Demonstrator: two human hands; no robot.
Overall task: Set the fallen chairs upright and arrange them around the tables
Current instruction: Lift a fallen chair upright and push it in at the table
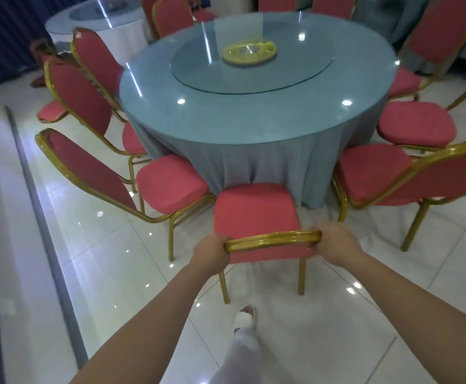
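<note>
A red chair with a gold frame (255, 212) stands upright in front of me, its seat facing the round table (226, 120) with the blue cloth and glass top. My left hand (212, 252) grips the left end of the chair's gold top rail. My right hand (336, 241) grips the rail's right end. Upright red chairs ring the table on the left (168, 181) and the right (370, 170). Far left, a red chair (49, 110) lies fallen on the floor.
A glass turntable with a yellow dish (250, 52) sits mid-table. A second round table (98, 20) with a white cloth stands at the back left. A grey ledge runs along the left wall. My foot in a white slipper (245, 317) is on the glossy tiled floor.
</note>
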